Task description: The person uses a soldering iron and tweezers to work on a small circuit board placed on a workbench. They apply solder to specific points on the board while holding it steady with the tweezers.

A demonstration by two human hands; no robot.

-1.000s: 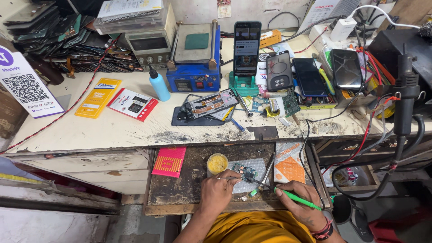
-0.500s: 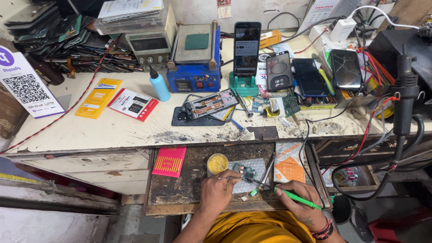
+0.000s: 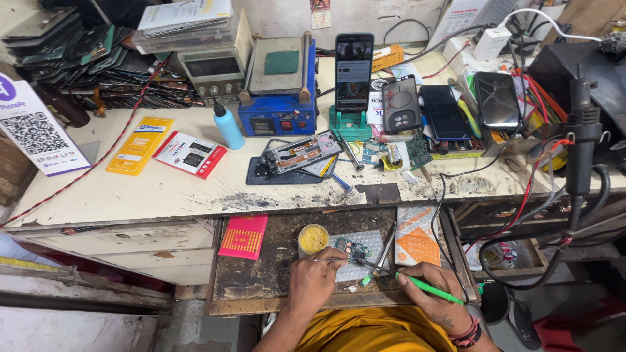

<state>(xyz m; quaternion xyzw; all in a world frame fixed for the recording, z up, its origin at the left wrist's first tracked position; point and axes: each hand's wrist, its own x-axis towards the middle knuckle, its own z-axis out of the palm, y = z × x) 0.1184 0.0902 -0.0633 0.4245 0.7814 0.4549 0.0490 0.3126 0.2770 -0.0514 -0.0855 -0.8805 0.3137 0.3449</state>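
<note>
— Look at the hands. The left hand [image 3: 314,281] pinches thin tweezers [image 3: 339,259], and their tip touches the little green circuit board [image 3: 350,248]. The right hand [image 3: 432,292] is closed around a green-handled tool [image 3: 427,289], held like a pencil, with its point at the same board.

— Where is the board?

— On a pale mat [image 3: 360,257] in the pull-out drawer [image 3: 280,264], just beside a small round tin of yellow paste [image 3: 313,238].

— How do you do that well?

— I think you rest both wrists on the drawer's front edge, hold the board still with the tweezers, and touch with the tool lightly. Tiny moves only.

— Is there room?

— Not much. The tin is near the left fingers, and a pink card [image 3: 243,236] lies farther left. An orange packet [image 3: 417,236] sits on the right, and black cables [image 3: 521,215] hang past the drawer's side. The big bench [image 3: 163,195] above is crowded with phones.
</note>
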